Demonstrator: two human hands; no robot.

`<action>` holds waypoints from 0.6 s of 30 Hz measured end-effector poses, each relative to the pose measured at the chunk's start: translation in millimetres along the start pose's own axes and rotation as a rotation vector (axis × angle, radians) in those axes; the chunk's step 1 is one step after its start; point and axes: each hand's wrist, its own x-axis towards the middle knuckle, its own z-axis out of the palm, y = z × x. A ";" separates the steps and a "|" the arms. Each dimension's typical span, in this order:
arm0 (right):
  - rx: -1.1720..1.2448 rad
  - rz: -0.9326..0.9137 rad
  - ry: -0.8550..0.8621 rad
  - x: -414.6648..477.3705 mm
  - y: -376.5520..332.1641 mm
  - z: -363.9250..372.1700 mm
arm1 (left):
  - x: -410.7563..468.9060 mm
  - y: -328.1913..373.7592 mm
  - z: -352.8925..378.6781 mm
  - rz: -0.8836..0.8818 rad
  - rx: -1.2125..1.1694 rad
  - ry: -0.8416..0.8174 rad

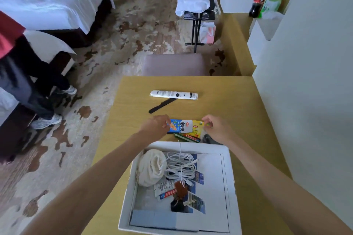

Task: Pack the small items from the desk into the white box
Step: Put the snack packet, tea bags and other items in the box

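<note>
**boxfan:** where's everything at right now? and why two hands on one tiny pile?

**rig_op:** I'm watching the head feed remotely. The white box (pixel 228 177) sits at the near edge of the counter (pixel 133 120), open on top, right under my view. Already in it: a rolled white cloth (pixel 151 168), a tied white cable bundle (pixel 180 168) and some sachets (pixel 165 189). The pile I'm after lies just beyond the box's far rim. It's a blue snack packet (pixel 179 126) overlapping a yellow tea packet (pixel 197 129), with green and red sticks (pixel 188 137) poking out underneath. My guess on the two hands: the packets are flat, slick and stacked, so taking them from both ends should lift them as one instead of letting them slide apart

**boxfan:** and the grips, actually on anything?

**rig_op:** The left grip (pixel 155 127) is pinched down, thumb and fingertips clamped on the blue snack packet's left end. The right grip (pixel 215 129) has its fingers curled in at the yellow tea packet's right end, with something small and green at the tips. It's blurry there, so I can't tell if it's nipping the packet or just touching it. Further back, a long white packet (pixel 173 94) and a black strip (pixel 162 105) lie well apart from both hands, not packed yet
</note>
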 end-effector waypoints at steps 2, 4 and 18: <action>-0.088 0.038 -0.100 28.1 1.5 18.7 | 26.3 -8.6 11.7 0.020 0.083 -0.063; -0.231 0.066 -0.153 51.9 4.4 37.4 | 56.2 -16.9 25.3 0.080 0.165 -0.122; -0.300 0.205 -0.117 100.7 13.2 57.0 | 128.2 -40.4 57.4 0.154 0.135 -0.257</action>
